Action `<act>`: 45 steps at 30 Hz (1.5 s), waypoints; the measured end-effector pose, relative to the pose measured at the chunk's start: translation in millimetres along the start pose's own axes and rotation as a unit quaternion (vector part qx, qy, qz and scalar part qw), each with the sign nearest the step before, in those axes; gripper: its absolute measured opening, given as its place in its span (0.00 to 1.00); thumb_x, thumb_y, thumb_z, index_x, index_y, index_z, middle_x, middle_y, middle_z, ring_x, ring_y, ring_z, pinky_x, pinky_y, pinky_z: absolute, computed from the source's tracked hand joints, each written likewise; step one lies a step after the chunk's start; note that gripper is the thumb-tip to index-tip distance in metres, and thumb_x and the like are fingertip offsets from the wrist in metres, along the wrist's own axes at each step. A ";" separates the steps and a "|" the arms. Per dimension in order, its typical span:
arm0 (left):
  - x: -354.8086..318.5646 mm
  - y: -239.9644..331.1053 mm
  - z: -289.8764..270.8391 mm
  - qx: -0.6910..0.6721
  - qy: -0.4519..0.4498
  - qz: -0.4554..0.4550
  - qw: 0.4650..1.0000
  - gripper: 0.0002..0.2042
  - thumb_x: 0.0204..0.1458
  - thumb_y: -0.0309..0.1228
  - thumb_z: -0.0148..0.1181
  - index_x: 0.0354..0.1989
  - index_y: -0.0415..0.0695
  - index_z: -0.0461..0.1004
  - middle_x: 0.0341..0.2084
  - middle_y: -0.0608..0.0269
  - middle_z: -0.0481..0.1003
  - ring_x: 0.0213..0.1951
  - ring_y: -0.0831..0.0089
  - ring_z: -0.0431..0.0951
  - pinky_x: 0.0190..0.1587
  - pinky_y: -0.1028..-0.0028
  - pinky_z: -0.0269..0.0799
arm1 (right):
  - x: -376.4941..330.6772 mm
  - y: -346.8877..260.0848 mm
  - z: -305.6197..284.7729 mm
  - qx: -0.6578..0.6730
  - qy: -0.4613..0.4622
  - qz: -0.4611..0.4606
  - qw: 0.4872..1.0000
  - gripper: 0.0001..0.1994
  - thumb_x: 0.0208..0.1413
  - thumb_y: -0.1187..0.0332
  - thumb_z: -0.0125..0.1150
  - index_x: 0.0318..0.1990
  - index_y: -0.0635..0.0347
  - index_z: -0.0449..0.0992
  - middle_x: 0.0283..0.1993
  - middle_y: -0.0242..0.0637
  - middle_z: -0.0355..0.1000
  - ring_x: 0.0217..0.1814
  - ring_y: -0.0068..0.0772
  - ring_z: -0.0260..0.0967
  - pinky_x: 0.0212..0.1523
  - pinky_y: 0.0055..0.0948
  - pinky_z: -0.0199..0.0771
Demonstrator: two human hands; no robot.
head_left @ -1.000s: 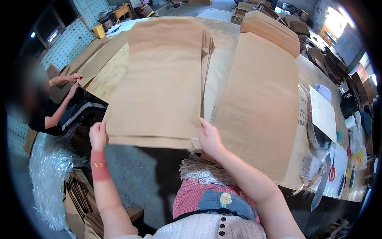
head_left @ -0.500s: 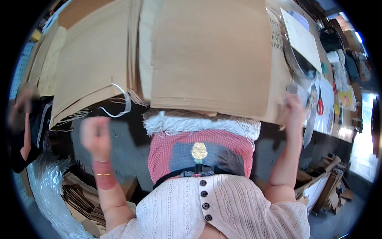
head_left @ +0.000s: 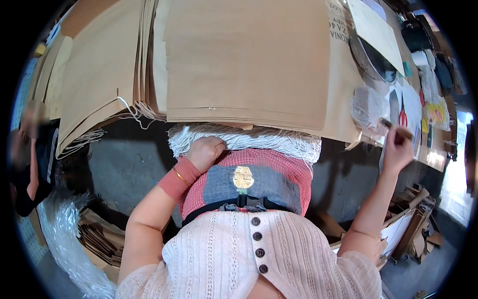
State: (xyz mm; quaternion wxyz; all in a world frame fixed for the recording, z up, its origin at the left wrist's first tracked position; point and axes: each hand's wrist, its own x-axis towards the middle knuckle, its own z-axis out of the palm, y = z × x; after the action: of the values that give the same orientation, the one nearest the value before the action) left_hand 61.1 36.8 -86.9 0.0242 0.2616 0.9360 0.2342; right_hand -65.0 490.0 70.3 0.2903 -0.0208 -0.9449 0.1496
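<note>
Paper sheets (head_left: 246, 65) on table (head_left: 343, 124); cords (head_left: 249, 139) hang before them; scissors (head_left: 401, 115) right.

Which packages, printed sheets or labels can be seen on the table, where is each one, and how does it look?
Stack of brown paper bags: centre of the table, flat, rectangular, plain.
Second brown stack: to the left, with white string handles hanging off its edge.
Brown sheet with dark print: right of the centre stack.
Pale cream sheet: upper right, rectangular.
White sheet: far right, under red-handled scissors.
</note>
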 end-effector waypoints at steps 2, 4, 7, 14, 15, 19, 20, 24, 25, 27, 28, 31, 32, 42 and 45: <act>-1.7 6.8 -18.0 -0.056 0.044 -0.021 0.997 0.03 0.41 0.26 0.55 0.25 0.42 0.73 0.24 0.60 0.71 0.31 0.62 0.74 0.33 0.66 0.70 | -6.3 -22.6 0.0 0.162 0.095 0.001 0.982 0.06 0.51 0.72 0.63 0.29 0.65 0.74 0.23 0.27 0.68 0.25 0.17 0.62 0.27 0.20 0.64; -5.1 17.2 -33.6 -0.094 0.127 -0.028 0.987 0.02 0.41 0.24 0.56 0.25 0.41 0.73 0.25 0.60 0.72 0.31 0.61 0.74 0.32 0.66 0.69 | -20.3 -76.6 -0.3 0.394 0.021 0.128 0.910 0.04 0.51 0.74 0.60 0.29 0.65 0.75 0.26 0.30 0.70 0.24 0.15 0.60 0.25 0.16 0.58; -16.7 41.1 -58.2 -0.189 0.145 -0.157 0.958 0.02 0.44 0.20 0.57 0.27 0.39 0.72 0.25 0.58 0.73 0.28 0.60 0.74 0.30 0.67 0.69 | -48.5 -170.0 23.0 0.480 -0.123 0.170 0.852 0.04 0.53 0.74 0.59 0.34 0.64 0.78 0.30 0.30 0.73 0.27 0.15 0.63 0.29 0.16 0.62; -1.1 28.5 -114.9 0.126 0.144 -0.163 0.968 0.06 0.39 0.19 0.55 0.28 0.39 0.72 0.46 0.54 0.72 0.33 0.63 0.72 0.30 0.69 0.69 | -51.9 -287.2 89.1 0.556 -0.282 0.047 0.781 0.05 0.53 0.72 0.61 0.29 0.65 0.77 0.25 0.31 0.74 0.26 0.17 0.69 0.26 0.21 0.69; 5.2 24.4 -117.0 0.131 0.122 -0.166 0.970 0.06 0.38 0.19 0.55 0.28 0.38 0.72 0.50 0.54 0.71 0.35 0.64 0.72 0.31 0.70 0.70 | -52.3 -295.8 94.3 0.569 -0.285 0.040 0.770 0.06 0.53 0.72 0.61 0.28 0.65 0.76 0.23 0.31 0.74 0.25 0.18 0.70 0.26 0.22 0.70; 24.6 11.1 -101.4 0.179 0.052 -0.183 0.965 0.07 0.36 0.21 0.56 0.27 0.39 0.71 0.55 0.52 0.68 0.38 0.66 0.72 0.36 0.72 0.73 | -54.4 -304.9 111.0 0.452 -0.301 0.004 0.840 0.10 0.48 0.69 0.61 0.20 0.65 0.73 0.18 0.39 0.72 0.19 0.27 0.71 0.24 0.27 0.71; 23.9 11.3 -102.2 0.175 0.043 -0.185 0.966 0.07 0.36 0.21 0.56 0.27 0.38 0.71 0.55 0.52 0.68 0.38 0.65 0.72 0.36 0.72 0.73 | -52.6 -296.1 110.1 0.393 -0.293 -0.009 0.872 0.11 0.48 0.68 0.61 0.19 0.65 0.73 0.17 0.41 0.71 0.19 0.31 0.71 0.24 0.29 0.70; 27.5 11.9 -106.9 0.156 0.027 -0.187 0.969 0.07 0.35 0.20 0.55 0.26 0.37 0.71 0.55 0.52 0.68 0.38 0.64 0.72 0.36 0.71 0.73 | -31.3 -240.7 102.9 0.195 -0.226 -0.048 0.953 0.14 0.46 0.64 0.59 0.16 0.64 0.71 0.17 0.45 0.69 0.19 0.45 0.69 0.24 0.36 0.69; 27.0 12.0 -107.1 0.147 0.026 -0.185 0.971 0.07 0.35 0.20 0.55 0.26 0.37 0.71 0.54 0.52 0.68 0.38 0.64 0.72 0.36 0.71 0.73 | -27.7 -224.9 99.3 0.154 -0.205 -0.053 0.965 0.14 0.45 0.63 0.59 0.16 0.64 0.71 0.17 0.46 0.69 0.19 0.48 0.69 0.24 0.38 0.69; 27.3 13.5 -109.7 0.137 0.035 -0.188 0.972 0.06 0.36 0.18 0.54 0.25 0.36 0.70 0.54 0.51 0.68 0.39 0.61 0.72 0.38 0.69 0.73 | -19.0 -193.5 93.1 0.113 -0.209 -0.052 0.970 0.14 0.45 0.63 0.59 0.16 0.64 0.70 0.17 0.46 0.69 0.20 0.49 0.69 0.25 0.40 0.69; 26.3 12.7 -107.8 0.137 0.049 -0.183 0.972 0.05 0.36 0.18 0.53 0.25 0.36 0.70 0.54 0.51 0.68 0.39 0.61 0.72 0.38 0.68 0.73 | -17.0 -181.7 91.7 0.093 -0.211 -0.052 0.972 0.14 0.45 0.63 0.59 0.16 0.63 0.70 0.17 0.45 0.68 0.21 0.49 0.69 0.25 0.40 0.68; 27.5 13.7 -108.3 0.140 0.041 -0.181 0.972 0.04 0.37 0.17 0.52 0.24 0.35 0.69 0.55 0.49 0.67 0.39 0.59 0.72 0.39 0.67 0.73 | -14.3 -179.8 89.6 0.057 -0.185 -0.093 0.977 0.14 0.45 0.64 0.59 0.16 0.63 0.69 0.17 0.45 0.68 0.21 0.49 0.69 0.24 0.40 0.68; 27.1 13.3 -109.5 0.146 0.034 -0.184 0.971 0.04 0.37 0.17 0.52 0.25 0.35 0.69 0.56 0.48 0.66 0.39 0.58 0.72 0.39 0.67 0.72 | -14.1 -189.4 89.0 0.043 -0.180 -0.112 0.976 0.14 0.45 0.64 0.59 0.16 0.63 0.70 0.18 0.45 0.69 0.21 0.49 0.69 0.24 0.40 0.68; 30.0 13.8 -105.7 0.165 0.040 -0.174 0.970 0.05 0.36 0.18 0.55 0.25 0.36 0.70 0.55 0.47 0.67 0.38 0.60 0.74 0.38 0.69 0.74 | -63.4 -276.3 111.1 0.599 -0.255 0.025 0.759 0.03 0.51 0.75 0.62 0.30 0.64 0.74 0.25 0.31 0.73 0.29 0.19 0.72 0.28 0.21 0.73; 27.5 15.1 -108.0 0.182 0.038 -0.175 0.967 0.05 0.37 0.19 0.55 0.25 0.36 0.70 0.55 0.47 0.67 0.37 0.59 0.74 0.38 0.68 0.74 | -61.6 -280.0 112.8 0.455 -0.247 -0.093 0.851 0.02 0.48 0.76 0.59 0.30 0.63 0.73 0.25 0.35 0.73 0.28 0.21 0.72 0.27 0.22 0.73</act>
State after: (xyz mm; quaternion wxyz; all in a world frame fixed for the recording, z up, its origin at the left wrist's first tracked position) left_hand 26.6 16.0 18.1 -0.0190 0.0843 0.9943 0.0622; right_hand -63.1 184.4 30.7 0.0370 0.2387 -0.8094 0.5352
